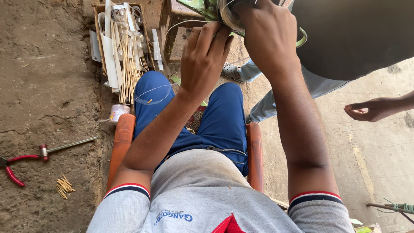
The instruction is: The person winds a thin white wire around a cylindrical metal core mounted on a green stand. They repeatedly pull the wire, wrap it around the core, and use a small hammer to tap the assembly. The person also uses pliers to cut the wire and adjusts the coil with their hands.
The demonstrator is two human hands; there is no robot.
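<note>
My left hand [205,56] is raised in front of me, its fingertips pinching a thin white strip at the edge of a wound coil [228,17] near the top of the view. My right hand [263,30] is clamped over the same coil from the right, fingers curled around it. A green piece [196,6] shows behind the coil. A thin white thread [151,92] hangs down across my blue trousers. I sit on an orange chair [123,138].
A cardboard box [123,39] of thin sticks and white strips lies on the dirt floor at upper left. Red-handled pliers [13,166], a small hammer [64,146] and loose sticks [64,186] lie at left. Another person's hand [373,108] and leg [267,103] are at right.
</note>
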